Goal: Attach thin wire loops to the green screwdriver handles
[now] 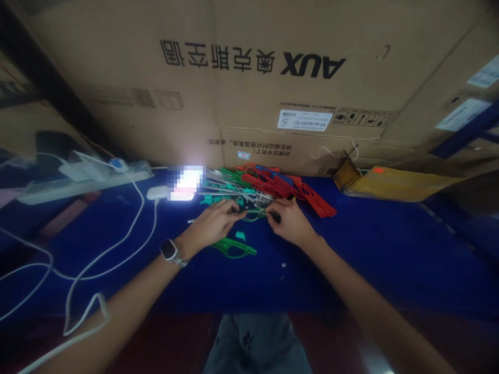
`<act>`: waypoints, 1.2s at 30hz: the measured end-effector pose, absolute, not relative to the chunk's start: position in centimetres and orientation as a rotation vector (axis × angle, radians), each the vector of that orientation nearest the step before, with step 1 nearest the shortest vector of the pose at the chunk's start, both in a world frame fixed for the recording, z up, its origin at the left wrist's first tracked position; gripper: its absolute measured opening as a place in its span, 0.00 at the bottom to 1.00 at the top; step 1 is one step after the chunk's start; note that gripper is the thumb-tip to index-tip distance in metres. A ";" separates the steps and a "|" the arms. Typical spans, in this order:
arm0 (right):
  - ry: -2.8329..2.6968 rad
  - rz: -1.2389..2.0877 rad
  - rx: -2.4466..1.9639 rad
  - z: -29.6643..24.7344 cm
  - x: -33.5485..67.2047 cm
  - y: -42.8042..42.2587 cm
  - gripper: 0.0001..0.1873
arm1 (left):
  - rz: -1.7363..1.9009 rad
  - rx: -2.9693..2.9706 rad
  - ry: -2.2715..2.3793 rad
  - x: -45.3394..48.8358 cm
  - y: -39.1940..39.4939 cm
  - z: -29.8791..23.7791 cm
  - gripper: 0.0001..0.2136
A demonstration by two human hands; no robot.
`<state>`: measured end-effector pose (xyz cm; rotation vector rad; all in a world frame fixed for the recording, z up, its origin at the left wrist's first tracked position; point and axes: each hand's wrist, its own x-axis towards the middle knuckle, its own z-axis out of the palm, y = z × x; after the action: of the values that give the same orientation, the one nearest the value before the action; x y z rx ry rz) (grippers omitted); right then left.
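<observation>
Both hands meet over the work surface, fingers pinched on a green lighter casing (255,212) with a thin pale wire along it. My left hand (220,221) grips its left end, and a watch sits on that wrist. At the other end, my right hand (290,221) has thumb and fingers closed on the casing; the fingertips partly hide it. Just below lies a green casing half (234,248) with a loop-shaped opening, beside a small teal piece (240,236). Behind the hands are piled red casings (268,183), metal rods (218,191), wires and teal pieces.
A large cardboard box (249,88) stands across the back of the blue table (374,254). To the left are a lit phone (187,183), white cables (136,234) and a power strip (86,182). A yellow package (397,184) lies at the right back.
</observation>
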<state>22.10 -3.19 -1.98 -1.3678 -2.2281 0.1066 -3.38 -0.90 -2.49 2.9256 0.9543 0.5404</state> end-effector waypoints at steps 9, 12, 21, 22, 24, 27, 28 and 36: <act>-2.244 0.168 -1.301 -2.2 22.2 -2.7 0.07 | 0.559 2.994 0.989 -2.7 -0.9 -2.2 0.13; -2.215 0.201 -1.281 -2.5 22.3 -2.6 0.08 | 0.599 3.038 0.979 -2.3 -0.6 -1.9 0.12; -2.008 0.404 -1.288 -3.4 22.1 -2.4 0.08 | 0.726 2.873 0.915 0.9 1.1 -1.8 0.07; -2.002 0.389 -1.310 -3.3 22.1 -2.4 0.08 | 0.726 2.841 0.904 1.2 1.3 -2.0 0.08; -1.999 0.363 -1.355 -3.0 22.1 -2.5 0.08 | 0.734 2.793 0.881 1.5 1.4 -2.3 0.08; -2.004 0.362 -1.407 -2.8 22.1 -2.6 0.09 | 0.756 2.795 0.851 1.6 1.4 -2.6 0.10; -2.003 0.367 -1.418 -2.8 22.1 -2.6 0.09 | 0.761 2.813 0.843 1.6 1.3 -2.7 0.09; -1.965 0.374 -1.524 -2.6 21.8 -2.6 0.09 | 0.776 2.859 0.796 1.4 1.4 -2.9 0.09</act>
<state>21.84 -2.62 -2.57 -1.5245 -1.9651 0.3744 1.35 1.41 -2.91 2.8589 0.7955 0.7759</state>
